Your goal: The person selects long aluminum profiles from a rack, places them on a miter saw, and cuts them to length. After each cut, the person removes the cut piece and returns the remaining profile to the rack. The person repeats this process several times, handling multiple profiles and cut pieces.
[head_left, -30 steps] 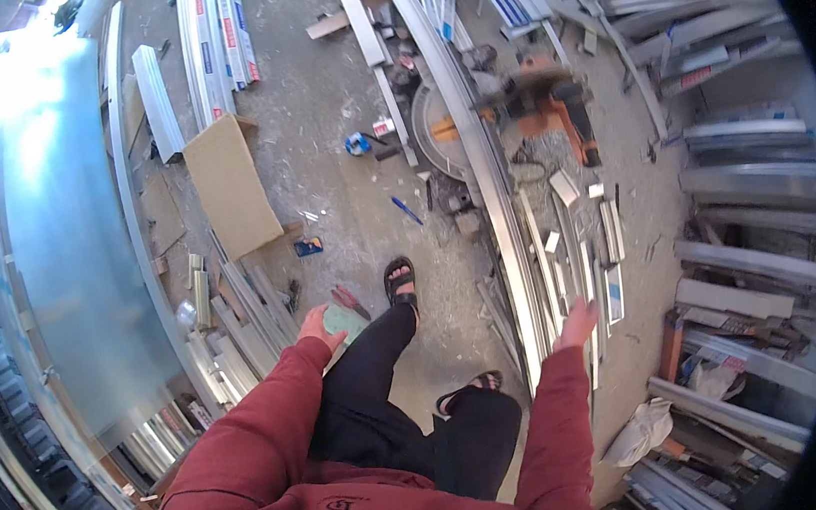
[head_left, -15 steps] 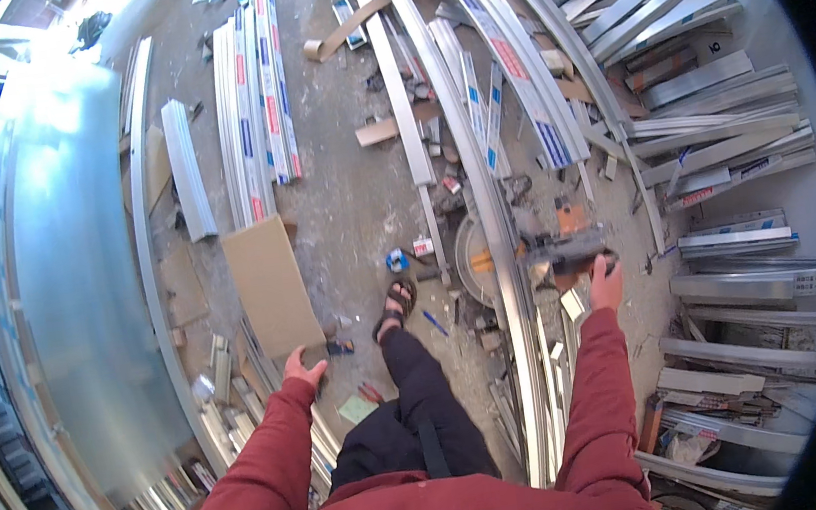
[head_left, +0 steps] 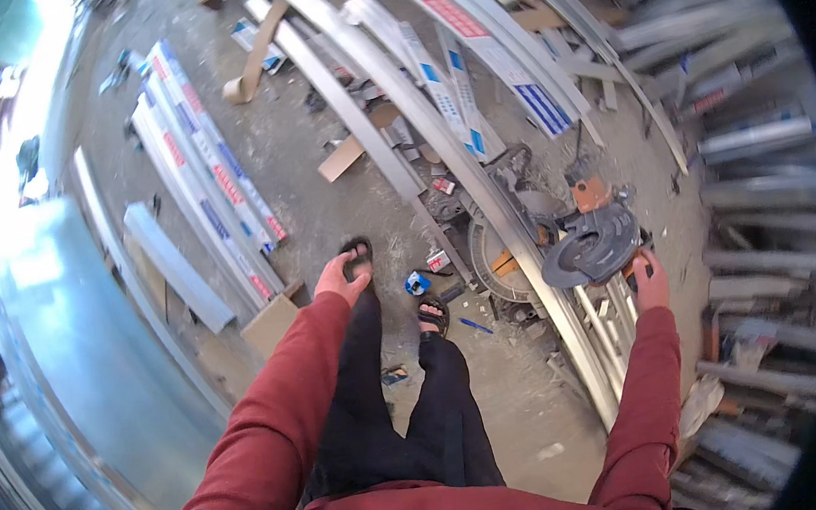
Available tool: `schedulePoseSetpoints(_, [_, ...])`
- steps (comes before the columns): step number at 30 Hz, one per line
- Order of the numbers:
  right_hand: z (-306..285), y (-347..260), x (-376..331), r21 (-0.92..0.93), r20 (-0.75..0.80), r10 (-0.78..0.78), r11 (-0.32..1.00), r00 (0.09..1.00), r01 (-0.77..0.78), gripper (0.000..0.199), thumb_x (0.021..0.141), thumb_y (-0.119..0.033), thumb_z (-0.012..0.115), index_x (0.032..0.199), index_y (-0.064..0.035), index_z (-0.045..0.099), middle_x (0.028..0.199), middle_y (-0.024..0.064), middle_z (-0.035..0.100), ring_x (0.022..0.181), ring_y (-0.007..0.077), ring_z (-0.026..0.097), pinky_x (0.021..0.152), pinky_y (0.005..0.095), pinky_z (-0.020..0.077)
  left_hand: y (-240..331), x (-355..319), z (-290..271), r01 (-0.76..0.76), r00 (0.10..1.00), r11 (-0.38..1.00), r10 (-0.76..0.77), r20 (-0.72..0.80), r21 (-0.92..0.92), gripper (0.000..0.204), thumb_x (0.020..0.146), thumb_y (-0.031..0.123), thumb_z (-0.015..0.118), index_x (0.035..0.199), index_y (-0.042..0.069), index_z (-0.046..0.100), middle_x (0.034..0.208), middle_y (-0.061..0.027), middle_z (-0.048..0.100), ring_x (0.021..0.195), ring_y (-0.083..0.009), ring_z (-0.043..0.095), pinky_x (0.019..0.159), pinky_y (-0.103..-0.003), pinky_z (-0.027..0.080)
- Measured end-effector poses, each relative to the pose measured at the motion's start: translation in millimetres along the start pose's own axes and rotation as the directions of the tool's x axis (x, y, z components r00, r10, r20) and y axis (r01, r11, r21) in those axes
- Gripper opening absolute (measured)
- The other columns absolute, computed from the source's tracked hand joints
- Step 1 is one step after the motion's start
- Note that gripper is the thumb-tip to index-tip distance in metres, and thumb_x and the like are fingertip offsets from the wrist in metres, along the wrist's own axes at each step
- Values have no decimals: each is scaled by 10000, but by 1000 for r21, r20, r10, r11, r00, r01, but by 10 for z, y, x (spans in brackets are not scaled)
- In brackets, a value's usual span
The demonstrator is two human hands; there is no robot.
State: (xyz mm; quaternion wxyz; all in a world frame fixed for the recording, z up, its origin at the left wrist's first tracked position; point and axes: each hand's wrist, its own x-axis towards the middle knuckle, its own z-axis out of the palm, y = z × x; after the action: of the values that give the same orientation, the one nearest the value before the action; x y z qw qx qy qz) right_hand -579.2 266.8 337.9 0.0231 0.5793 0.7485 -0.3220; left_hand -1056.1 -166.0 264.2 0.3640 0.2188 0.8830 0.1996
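My right hand (head_left: 648, 276) is closed around the handle of a miter saw, whose dark guarded head (head_left: 590, 242) stands just to the left of the fingers. A long silvery metal profile (head_left: 463, 163) runs across the saw's round base (head_left: 501, 262). My left hand (head_left: 339, 281) hangs in the air above my sandalled foot, its fingers apart with nothing in them. Between my left hand and the saw lie a blue tape measure (head_left: 417, 283) and a blue pen (head_left: 476, 326) on the floor.
Wrapped profiles (head_left: 208, 177) lie at the far left, beside a large shiny sheet (head_left: 84, 322). Stacked metal lengths (head_left: 762, 184) line the right side, blurred. Cardboard (head_left: 271, 323) rests near my left arm, and more profiles (head_left: 473, 26) stretch away at the far right.
My view has turned, and I have stepped so both feet show. My left hand has moved forward and away from the cardboard. The saw head now appears upright, with my right hand still on its handle.
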Motion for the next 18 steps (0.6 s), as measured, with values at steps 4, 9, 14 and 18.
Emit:
schedulePoseSetpoints(4, [49, -10, -55, -61, -110, 42, 997, 993, -49, 516, 911, -391, 581, 1280, -31, 560, 1242, 205, 599, 1189, 342, 544, 1015, 394, 395, 495, 968, 381, -318, 942, 934, 292, 164, 164, 625, 741, 304, 755, 1272, 64, 528, 1300, -177, 544, 1238, -348, 480, 1046, -414, 393])
schedulePoseSetpoints(9, [50, -84, -145, -84, -176, 81, 992, 981, -97, 534, 922, -430, 565, 1271, -26, 565, 1238, 201, 603, 1183, 333, 551, 1010, 380, 396, 977, 1839, 1299, -621, 777, 730, 527, 344, 286, 714, 728, 303, 774, 1332, 78, 466, 1401, -156, 433, 1298, -349, 404, 1079, -448, 333])
schedulePoseSetpoints(14, [198, -405, -385, -69, -212, 94, 991, 973, -111, 530, 908, -408, 585, 1271, -23, 562, 1218, 188, 615, 1151, 305, 572, 993, 353, 401, 1464, 2488, 2045, -813, 560, 392, 729, 395, 430, 841, 733, 376, 763, 1410, 51, 384, 1495, -139, 345, 1410, -307, 263, 1161, -467, 187])
schedulePoseSetpoints(18, [813, -608, -830, 40, -268, 99, 995, 958, -92, 597, 861, -413, 633, 1313, -35, 530, 1221, 190, 613, 1154, 294, 575, 987, 344, 403, 1463, 2800, 2321, -883, 407, 202, 780, 476, 423, 895, 674, 382, 802, 1392, 33, 395, 1443, -144, 406, 1378, -307, 315, 1161, -487, 179])
